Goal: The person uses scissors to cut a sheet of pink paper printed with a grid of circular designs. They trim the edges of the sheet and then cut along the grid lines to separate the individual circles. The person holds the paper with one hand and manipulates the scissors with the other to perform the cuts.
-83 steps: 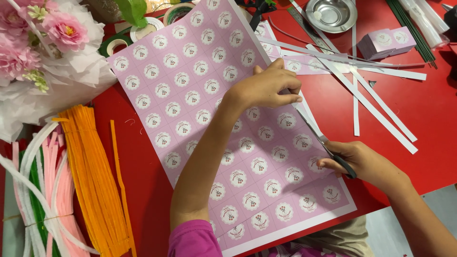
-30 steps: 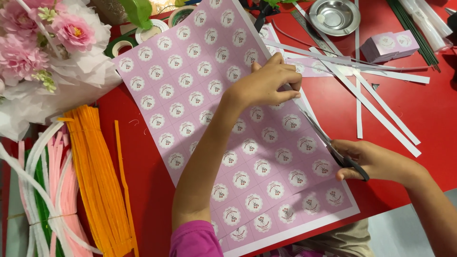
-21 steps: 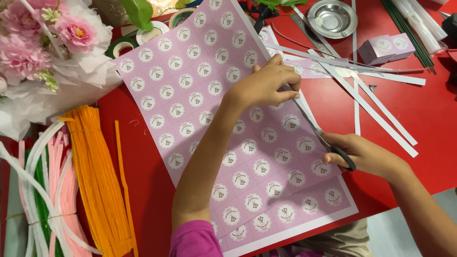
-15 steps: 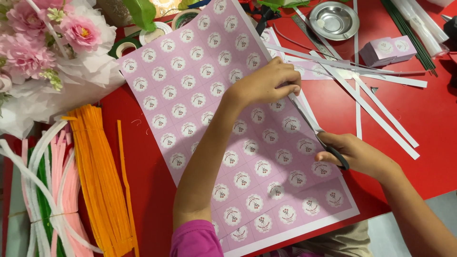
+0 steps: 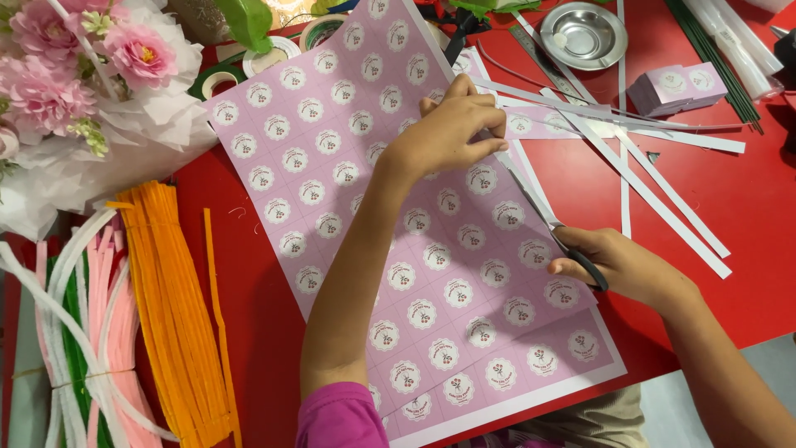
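Observation:
A large pink sheet (image 5: 348, 191) printed with rows of round white badges lies on the red table (image 5: 730, 224). My left hand (image 5: 448, 133) presses down on the sheet near its right edge, fingers bent over the paper. My right hand (image 5: 618, 265) grips black-handled scissors (image 5: 551, 228) whose blades run along the sheet's right margin, partway up the cut. A narrow white strip separates from the edge beside the blades.
Cut white paper strips (image 5: 655, 182) lie scattered at the right. A steel bowl (image 5: 582, 33) and a stack of small pink cards (image 5: 676, 87) sit at the back right. Orange (image 5: 174, 307), pink and white pipe cleaners lie left. A pink flower bouquet (image 5: 75, 75) and tape rolls (image 5: 269, 54) sit behind.
The scissors and my right hand have advanced up along the sheet's right edge. My left hand stays pressed on the sheet in nearly the same spot.

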